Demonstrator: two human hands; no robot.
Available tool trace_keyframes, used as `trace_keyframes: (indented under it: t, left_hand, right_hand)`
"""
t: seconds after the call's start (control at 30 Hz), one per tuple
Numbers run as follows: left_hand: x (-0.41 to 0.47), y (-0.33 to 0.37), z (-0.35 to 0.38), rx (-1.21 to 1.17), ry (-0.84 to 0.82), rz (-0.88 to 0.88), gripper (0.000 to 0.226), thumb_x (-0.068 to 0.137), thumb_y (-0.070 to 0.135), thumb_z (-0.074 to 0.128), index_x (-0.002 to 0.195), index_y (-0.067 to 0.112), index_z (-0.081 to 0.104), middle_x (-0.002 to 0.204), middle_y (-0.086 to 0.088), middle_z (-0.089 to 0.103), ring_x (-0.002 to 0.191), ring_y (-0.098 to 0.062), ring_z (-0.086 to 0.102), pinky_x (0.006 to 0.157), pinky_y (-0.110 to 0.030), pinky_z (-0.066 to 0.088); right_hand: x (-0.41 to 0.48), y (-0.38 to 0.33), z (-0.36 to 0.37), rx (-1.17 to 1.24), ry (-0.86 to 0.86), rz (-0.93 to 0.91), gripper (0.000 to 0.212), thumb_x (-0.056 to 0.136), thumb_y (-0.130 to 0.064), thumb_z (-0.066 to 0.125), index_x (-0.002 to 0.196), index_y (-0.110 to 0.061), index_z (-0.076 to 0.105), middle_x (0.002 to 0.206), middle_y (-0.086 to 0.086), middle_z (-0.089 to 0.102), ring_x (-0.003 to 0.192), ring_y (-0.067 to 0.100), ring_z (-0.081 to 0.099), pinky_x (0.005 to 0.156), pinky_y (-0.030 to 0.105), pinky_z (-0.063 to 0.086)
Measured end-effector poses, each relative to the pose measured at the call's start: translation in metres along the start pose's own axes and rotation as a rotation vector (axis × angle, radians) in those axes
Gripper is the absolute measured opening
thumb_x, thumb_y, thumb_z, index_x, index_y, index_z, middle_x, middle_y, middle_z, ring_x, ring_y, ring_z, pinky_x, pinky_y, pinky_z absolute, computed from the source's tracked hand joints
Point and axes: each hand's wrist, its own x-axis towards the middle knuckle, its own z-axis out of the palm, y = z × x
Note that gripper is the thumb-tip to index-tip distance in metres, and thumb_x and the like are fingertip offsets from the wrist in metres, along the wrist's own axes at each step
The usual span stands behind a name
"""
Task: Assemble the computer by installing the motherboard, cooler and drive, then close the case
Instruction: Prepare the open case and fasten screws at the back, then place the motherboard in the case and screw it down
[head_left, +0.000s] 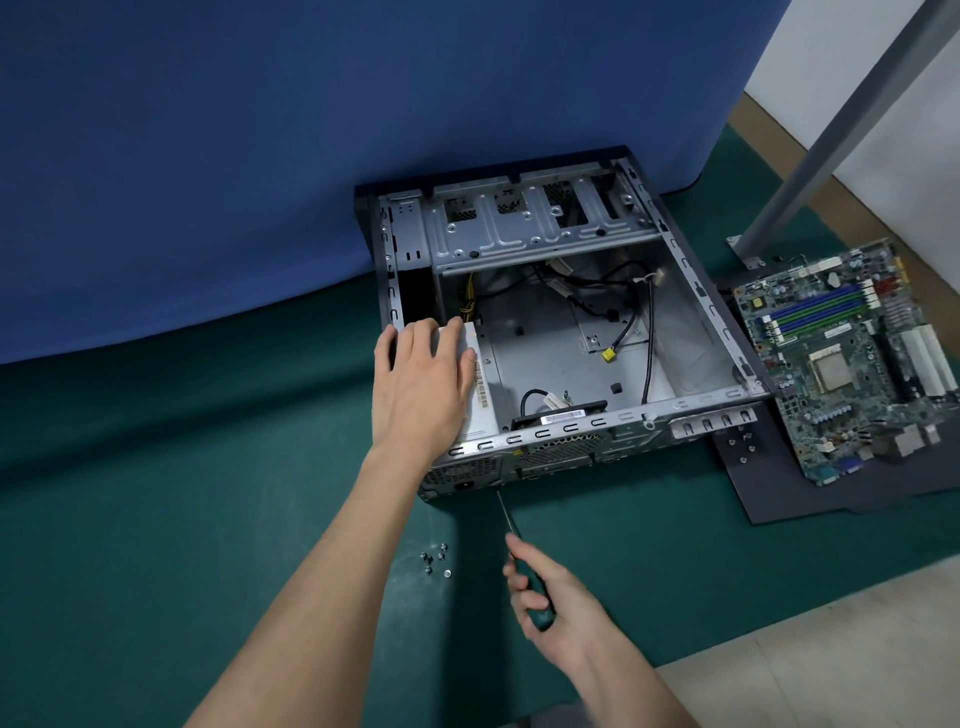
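1. Fingers of the left hand (423, 374) lie straight, slightly spread, on the power supply (482, 387) inside the open case (698, 312).
2. Right hand (545, 597) fingers curl round the screwdriver (509, 521) handle; beyond them its tip reaches the case's rear.
3. Screws (435, 558) lie just left of those fingers.
4. Motherboard (841, 364) lies outside the case, well right of all fingers.

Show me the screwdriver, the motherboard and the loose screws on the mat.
screwdriver (513, 524): head view, on its thin metal shaft.
motherboard (834, 370): head view, on the processor socket near its middle.
loose screws (440, 556): head view, on one screw in the cluster.
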Motion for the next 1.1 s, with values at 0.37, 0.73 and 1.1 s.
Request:
trace_keyframes:
  t: [0.37, 0.73, 1.1]
  left_hand:
    - [-0.003, -0.009, -0.012, -0.128, -0.104, 0.044, 0.052, 0.102, 0.039, 0.022, 0.149, 0.017, 0.025, 0.153, -0.003, 0.028, 0.143, -0.016, 0.016, 0.118, -0.036, -0.004]
    - [-0.012, -0.011, -0.008, -0.141, -0.126, 0.082, 0.053, 0.102, 0.035, 0.016, 0.150, 0.014, 0.019, 0.158, -0.003, 0.012, 0.146, -0.016, 0.002, 0.118, -0.036, -0.010]
    - [-0.011, 0.005, -0.025, -0.239, -0.188, 0.028, 0.049, 0.103, 0.031, 0.022, 0.149, 0.014, 0.023, 0.159, -0.005, 0.007, 0.146, -0.018, -0.003, 0.117, -0.033, -0.011]
  right_hand:
    - [0.000, -0.014, -0.025, -0.922, 0.245, -0.594, 0.019, 0.075, -0.004, 0.079, 0.078, -0.006, 0.060, 0.073, 0.004, 0.063, 0.055, 0.018, 0.056, 0.051, 0.031, 0.047]
    - [0.027, -0.044, 0.005, -2.009, 0.256, -1.147, 0.039, 0.090, -0.004, 0.051, 0.123, -0.022, 0.058, 0.122, -0.003, 0.057, 0.115, 0.021, 0.041, 0.091, 0.029, 0.029]
    - [-0.059, -0.076, 0.005, -1.789, 0.214, -1.442, 0.023, 0.071, -0.002, 0.080, 0.088, -0.015, 0.072, 0.078, -0.008, 0.066, 0.073, 0.014, 0.060, 0.066, 0.025, 0.048]
